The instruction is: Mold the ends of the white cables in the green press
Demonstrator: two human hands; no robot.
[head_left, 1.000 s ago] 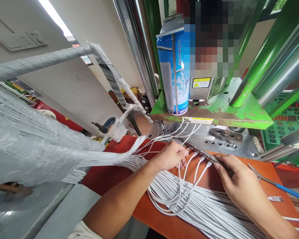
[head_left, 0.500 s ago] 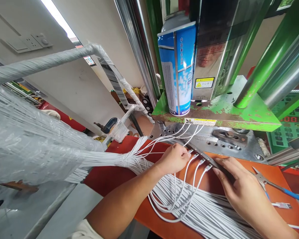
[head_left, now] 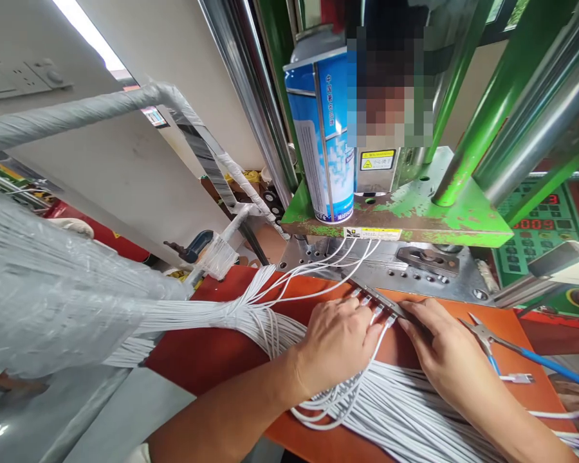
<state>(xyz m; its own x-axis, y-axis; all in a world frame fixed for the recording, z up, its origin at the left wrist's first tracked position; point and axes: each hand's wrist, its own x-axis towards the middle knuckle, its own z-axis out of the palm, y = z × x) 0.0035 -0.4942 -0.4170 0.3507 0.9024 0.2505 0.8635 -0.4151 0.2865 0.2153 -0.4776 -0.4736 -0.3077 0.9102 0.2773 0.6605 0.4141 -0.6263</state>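
Note:
My right hand (head_left: 439, 337) grips the near end of a narrow dark metal bar (head_left: 374, 294), thumb below and fingers over the top. Several white cable connectors (head_left: 390, 319) sit in a row along the bar's near edge. Curled around the white cables (head_left: 379, 347) just behind these connectors is my left hand (head_left: 340, 337); its fingers partly hide them. A thick bundle of white cables (head_left: 415, 405) lies on the orange-red work surface (head_left: 197, 354) under both hands. Beside my right hand rest pliers with blue handles (head_left: 485, 334) and a loose connector (head_left: 518, 378).
A green press plate (head_left: 415, 225) carries a blue spray can (head_left: 323, 135) and stands over a metal die base (head_left: 390, 260); several cables run beneath it. Plastic-wrapped cables (head_left: 77, 270) hang at left from a wrapped rail (head_left: 101, 112). A control panel (head_left: 535, 225) is at right.
My left hand has moved from the bar's far connector down over the cables in the row, its fingers now curled around them. My right hand still holds the bar. The whole view has shifted slightly.

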